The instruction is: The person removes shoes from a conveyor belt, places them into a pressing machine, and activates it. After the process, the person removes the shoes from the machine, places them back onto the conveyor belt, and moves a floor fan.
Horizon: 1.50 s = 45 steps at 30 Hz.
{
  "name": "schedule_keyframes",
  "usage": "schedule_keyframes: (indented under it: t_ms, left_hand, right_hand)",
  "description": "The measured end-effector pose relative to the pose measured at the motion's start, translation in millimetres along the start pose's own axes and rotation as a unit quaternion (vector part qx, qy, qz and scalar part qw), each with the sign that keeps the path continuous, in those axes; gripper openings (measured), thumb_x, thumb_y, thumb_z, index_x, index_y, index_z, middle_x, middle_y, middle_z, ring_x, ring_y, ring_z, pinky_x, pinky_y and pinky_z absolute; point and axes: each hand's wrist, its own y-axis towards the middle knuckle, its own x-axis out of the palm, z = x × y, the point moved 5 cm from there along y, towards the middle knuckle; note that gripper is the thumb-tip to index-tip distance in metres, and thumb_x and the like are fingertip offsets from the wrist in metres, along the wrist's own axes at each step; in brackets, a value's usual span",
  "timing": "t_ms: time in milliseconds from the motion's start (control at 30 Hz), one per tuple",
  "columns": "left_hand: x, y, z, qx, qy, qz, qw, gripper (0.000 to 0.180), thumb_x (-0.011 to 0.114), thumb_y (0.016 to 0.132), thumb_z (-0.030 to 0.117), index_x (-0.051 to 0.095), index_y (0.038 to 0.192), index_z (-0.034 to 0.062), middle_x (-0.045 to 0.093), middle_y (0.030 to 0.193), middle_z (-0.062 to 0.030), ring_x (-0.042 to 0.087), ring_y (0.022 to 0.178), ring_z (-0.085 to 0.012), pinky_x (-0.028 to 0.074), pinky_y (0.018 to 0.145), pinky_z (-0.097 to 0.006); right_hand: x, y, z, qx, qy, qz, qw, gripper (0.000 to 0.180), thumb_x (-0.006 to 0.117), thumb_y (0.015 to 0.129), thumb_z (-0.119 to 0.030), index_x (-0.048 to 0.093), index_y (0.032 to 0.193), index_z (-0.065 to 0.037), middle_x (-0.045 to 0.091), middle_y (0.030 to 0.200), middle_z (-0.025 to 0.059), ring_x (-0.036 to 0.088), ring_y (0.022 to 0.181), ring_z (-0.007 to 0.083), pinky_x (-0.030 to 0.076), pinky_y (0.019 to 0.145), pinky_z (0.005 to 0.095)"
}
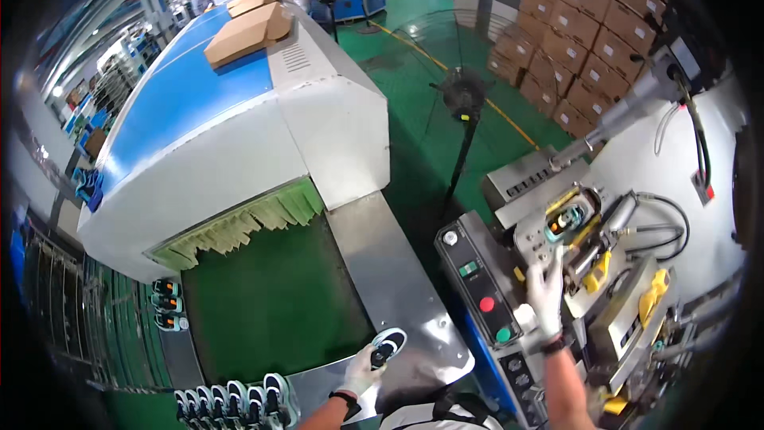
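Note:
My left hand (364, 369), in a white glove, grips a black shoe with a white sole (389, 345) above the metal edge of the conveyor. My right hand (545, 296), also gloved, reaches over the press machine with its fingers stretched out and apart, and I see nothing in it. Just beyond those fingertips, another shoe (563, 223) sits in the machine's clamp, between yellow pads. Beside my right hand is a dark control panel (480, 287) with a red button and green buttons.
A row of several shoes (235, 404) stands at the conveyor's front left; a few more shoes (166, 305) sit at its left edge. The green belt (270, 295) enters a white tunnel housing (239, 151) through a fringed curtain. A fan (463, 95) and stacked cartons (577, 24) stand behind.

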Motion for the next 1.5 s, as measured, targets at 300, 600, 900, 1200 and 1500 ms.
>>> schedule_keyframes:
  t_ms: [300,600,900,1200,1500]
  left_hand:
    - [14,50,-86,-0.027,-0.054,-0.123,0.991,0.058,0.075,0.077,0.012,0.05,0.129,0.0059,0.069,0.107,-0.0066,0.066,0.095,-0.015,0.053,0.084,-0.031]
    - [42,-1,143,0.075,-0.174,-0.473,0.861,0.054,0.072,0.08,0.004,0.053,0.13,-0.0008,0.064,0.117,-0.0118,0.062,0.105,-0.0195,0.049,0.094,-0.034]
    - [157,-261,347,0.229,-0.175,-0.73,0.619,0.059,0.068,0.084,-0.002,0.045,0.138,-0.0019,0.057,0.13,-0.0118,0.057,0.115,-0.0183,0.048,0.097,-0.033]
    - [172,-574,384,0.424,-0.143,-0.853,0.27,0.067,0.062,0.091,0.011,0.028,0.147,-0.0065,0.039,0.147,-0.0188,0.041,0.135,-0.0269,0.033,0.112,-0.037]
    - [234,-568,362,0.381,-0.061,-0.839,0.384,0.06,0.062,0.092,0.007,0.035,0.144,-0.0039,0.042,0.145,-0.0205,0.045,0.134,-0.0304,0.039,0.111,-0.041]
  right_hand:
    - [41,-156,59,0.038,-0.353,-0.181,0.917,0.086,0.071,0.077,-0.024,0.029,0.142,0.011,0.025,0.147,0.0376,0.026,0.139,0.0509,0.02,0.114,0.0584]
    - [-52,-348,-20,0.29,0.036,-0.144,0.945,0.085,0.065,0.085,-0.037,0.024,0.154,-0.01,0.018,0.159,0.0226,0.017,0.147,0.0391,0.019,0.119,0.0458]
    - [-181,-508,-124,0.337,-0.137,0.26,0.895,0.109,0.078,0.073,-0.026,0.01,0.153,0.001,0.007,0.158,0.0287,0.012,0.148,0.0408,0.019,0.12,0.0432]
    - [-339,-717,-206,0.246,-0.306,0.724,0.568,0.095,0.072,0.073,0.001,0.017,0.151,0.003,0.04,0.144,0.0216,0.038,0.137,0.0328,0.033,0.112,0.0401]
    - [-558,-834,-125,0.009,-0.05,0.844,0.534,0.072,0.065,0.086,0.004,0.028,0.148,-0.004,0.056,0.121,0.0075,0.058,0.1,0.0146,0.05,0.089,0.0284]
